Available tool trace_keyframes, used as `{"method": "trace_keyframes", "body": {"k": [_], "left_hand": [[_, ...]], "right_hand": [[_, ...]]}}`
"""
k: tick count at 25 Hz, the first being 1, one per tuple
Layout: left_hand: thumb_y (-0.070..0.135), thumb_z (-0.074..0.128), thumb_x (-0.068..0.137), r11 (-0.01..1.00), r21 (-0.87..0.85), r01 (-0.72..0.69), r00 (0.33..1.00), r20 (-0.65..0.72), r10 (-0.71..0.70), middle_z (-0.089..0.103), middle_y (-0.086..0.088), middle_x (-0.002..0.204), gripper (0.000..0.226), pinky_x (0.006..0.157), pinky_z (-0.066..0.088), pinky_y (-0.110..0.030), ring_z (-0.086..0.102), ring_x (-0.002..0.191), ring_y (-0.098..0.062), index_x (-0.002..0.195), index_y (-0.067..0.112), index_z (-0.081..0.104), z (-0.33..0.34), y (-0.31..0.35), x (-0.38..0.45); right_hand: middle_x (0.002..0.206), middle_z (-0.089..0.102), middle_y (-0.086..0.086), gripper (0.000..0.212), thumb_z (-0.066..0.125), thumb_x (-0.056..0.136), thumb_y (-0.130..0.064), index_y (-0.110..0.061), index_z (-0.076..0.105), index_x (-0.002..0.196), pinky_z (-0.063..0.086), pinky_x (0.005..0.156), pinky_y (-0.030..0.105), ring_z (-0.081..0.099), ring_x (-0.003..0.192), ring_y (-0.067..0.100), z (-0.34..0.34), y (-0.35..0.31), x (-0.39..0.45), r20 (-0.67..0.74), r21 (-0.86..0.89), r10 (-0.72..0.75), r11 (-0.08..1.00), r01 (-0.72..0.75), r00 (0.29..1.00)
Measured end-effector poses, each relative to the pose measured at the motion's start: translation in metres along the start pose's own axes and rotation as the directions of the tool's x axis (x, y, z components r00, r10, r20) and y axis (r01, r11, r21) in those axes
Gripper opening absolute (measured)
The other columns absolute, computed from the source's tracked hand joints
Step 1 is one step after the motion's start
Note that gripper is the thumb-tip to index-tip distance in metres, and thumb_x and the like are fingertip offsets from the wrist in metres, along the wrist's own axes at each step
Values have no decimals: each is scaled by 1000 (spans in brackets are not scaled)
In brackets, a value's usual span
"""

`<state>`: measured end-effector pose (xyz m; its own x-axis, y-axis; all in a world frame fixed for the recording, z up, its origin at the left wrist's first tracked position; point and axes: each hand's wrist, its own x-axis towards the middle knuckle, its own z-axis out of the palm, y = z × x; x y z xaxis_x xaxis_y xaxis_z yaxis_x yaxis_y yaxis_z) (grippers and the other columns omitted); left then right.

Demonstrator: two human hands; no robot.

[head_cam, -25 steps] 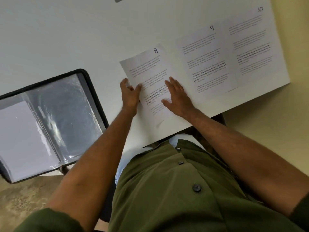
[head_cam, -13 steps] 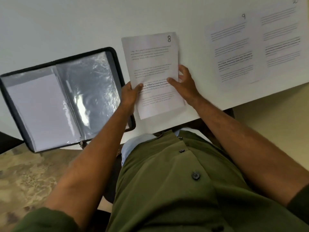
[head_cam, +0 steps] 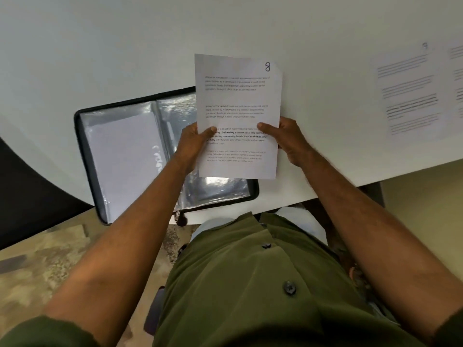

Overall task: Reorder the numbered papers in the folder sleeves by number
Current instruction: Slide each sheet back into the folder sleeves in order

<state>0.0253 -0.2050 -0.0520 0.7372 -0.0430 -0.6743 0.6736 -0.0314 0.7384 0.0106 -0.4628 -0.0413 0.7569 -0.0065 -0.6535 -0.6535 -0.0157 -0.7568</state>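
Both hands hold paper 8 [head_cam: 238, 116] upright by its side edges, left hand [head_cam: 193, 144] and right hand [head_cam: 288, 139] each pinching it, thumbs in front. Behind and below the left hand, the open folder [head_cam: 130, 151] lies on the white table [head_cam: 100, 58]. Far right of the right hand, another paper [head_cam: 408, 96].

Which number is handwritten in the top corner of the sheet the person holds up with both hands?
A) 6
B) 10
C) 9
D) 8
D: the sheet, pinched at its sides by the left hand and the right hand, carries a handwritten 8 in its top right corner, above the open folder.
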Motion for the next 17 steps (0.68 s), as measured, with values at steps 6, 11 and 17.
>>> {"method": "trace_keyframes", "body": {"k": [6, 11, 17], "left_hand": [[20, 62, 102, 990, 110, -89, 996, 25, 87, 77, -7, 109, 18, 79, 61, -36, 75, 94, -24, 115, 12, 71, -66, 1, 9], [21, 55, 99, 762, 611, -213, 956, -30, 291, 73, -2, 108, 24, 86, 52, -30, 68, 96, -18, 115, 17, 72, -103, 4, 53], [22, 57, 95, 233, 937, -261, 908, 156, 389, 37, -20, 157, 58, 105, 44, -53, 39, 139, -40, 149, 6, 41, -93, -4, 89]], "right_hand": [[112, 73, -4, 38, 73, 95, -18, -10, 65, 131, 56, 75, 16, 73, 88, -1, 57, -4, 10, -11, -76, -39, 996, 38, 999], [105, 73, -11, 30, 70, 97, -18, -12, 68, 126, 54, 76, 14, 72, 87, -2, 70, -7, 13, -193, -102, -88, 992, 69, 977], [103, 75, -8, 27, 71, 96, -21, -10, 71, 122, 55, 78, 18, 73, 89, 3, 56, -4, 15, -351, -106, -94, 993, 61, 931]]}}
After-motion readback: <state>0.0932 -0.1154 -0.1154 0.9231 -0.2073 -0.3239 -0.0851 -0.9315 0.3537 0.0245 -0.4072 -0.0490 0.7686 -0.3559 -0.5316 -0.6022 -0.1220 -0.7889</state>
